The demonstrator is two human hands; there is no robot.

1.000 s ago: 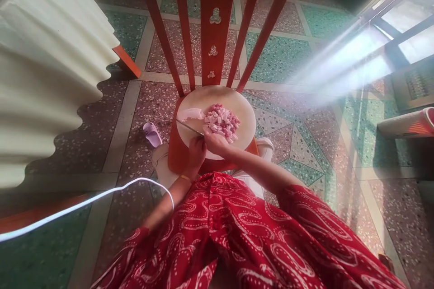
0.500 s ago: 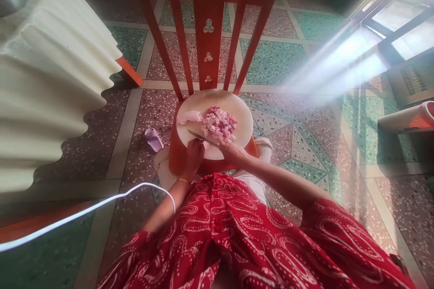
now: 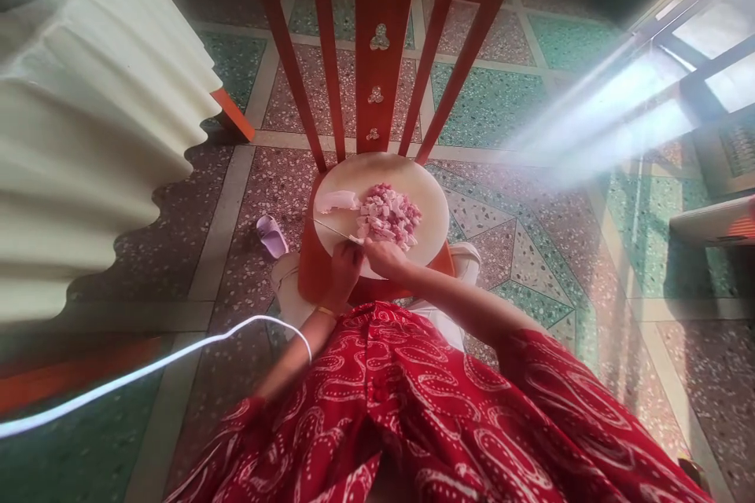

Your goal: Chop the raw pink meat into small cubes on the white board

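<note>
A round pale cutting board rests on the seat of a red-brown wooden chair. My right hand is closed round the handle of a knife, its thin blade slanting toward the far left over the board's near part. Close beside it, at the board's near edge, my left hand has its fingers curled in on a piece of meat, mostly hidden by the fingers and blade. Beyond the knife lies a heap of diced pink meat. A longer pale strip of meat lies to its left.
The chair's slatted back rises behind the board. A table with a cream cloth stands at left. A white cable crosses over my left forearm. A lilac slipper lies on the floor; a pale bin is at right.
The knife and my right hand have shifted left, nearer my left hand, and the blade now shows nearly edge-on. The whole view has shifted slightly.
</note>
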